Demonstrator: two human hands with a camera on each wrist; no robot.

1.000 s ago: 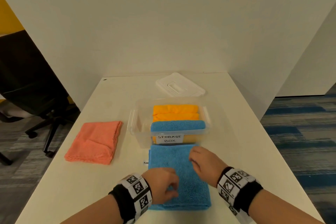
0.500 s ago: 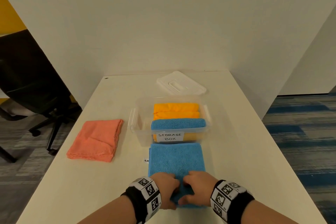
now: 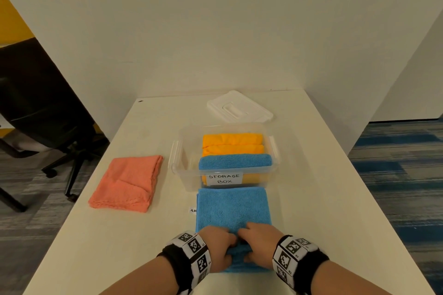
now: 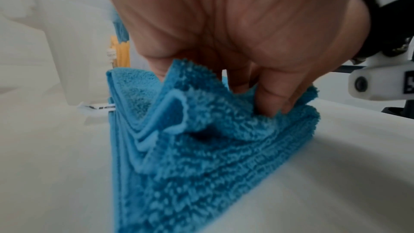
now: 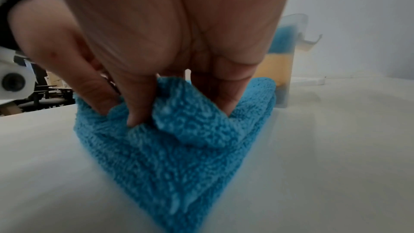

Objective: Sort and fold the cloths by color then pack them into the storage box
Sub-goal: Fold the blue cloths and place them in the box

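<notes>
A folded blue cloth lies on the table in front of the clear storage box. Both hands sit side by side at its near edge. My left hand pinches the top layers of the blue cloth, lifting them off the table. My right hand grips the same bunched edge of the blue cloth. The box holds folded orange cloths and one folded blue cloth. A folded salmon cloth lies to the left of the box.
The white lid lies behind the box near the wall. A small label tag pokes out at the blue cloth's left side. A black office chair stands off the table's left edge.
Both hands drew back from the middle of the blue cloth to its near edge, came together and took hold of it. The edge is now bunched and raised.
</notes>
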